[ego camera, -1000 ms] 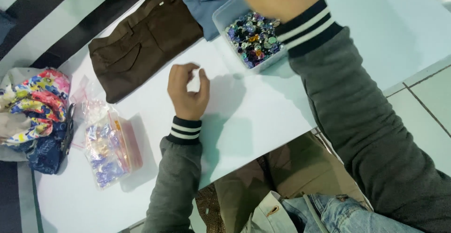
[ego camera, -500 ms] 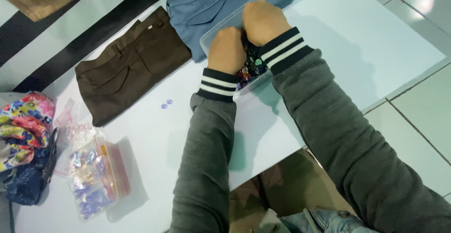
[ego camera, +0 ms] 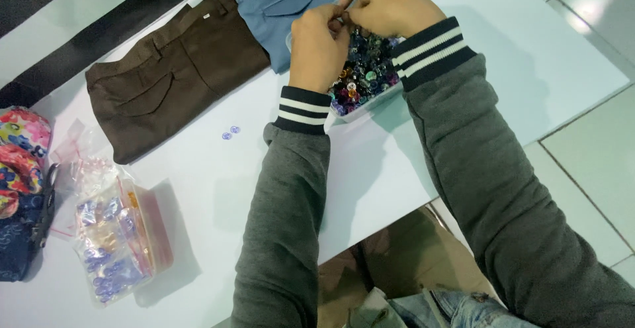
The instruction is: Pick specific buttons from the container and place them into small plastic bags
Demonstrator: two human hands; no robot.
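My left hand (ego camera: 317, 43) and my right hand (ego camera: 389, 2) meet above a clear plastic box (ego camera: 377, 99) filled with many coloured buttons (ego camera: 360, 80). Their fingertips pinch together around something tiny that I cannot make out. Both sleeves are grey with striped cuffs. Two small lilac buttons (ego camera: 230, 133) lie loose on the white table (ego camera: 198, 182), left of my left wrist. Folded brown trousers (ego camera: 175, 73) lie to the left of the box. Folded blue trousers (ego camera: 284, 0) lie just behind it, partly under my hands.
A clear zip bag of small packets (ego camera: 116, 242) lies at the front left. A colourful patterned fabric bag (ego camera: 23, 182) sits at the left edge. The table's front edge runs close to my lap, with tiled floor (ego camera: 589, 169) to the right.
My hands have lifted slightly off the button box and brought their fingertips together above it. The camera view has shifted closer.
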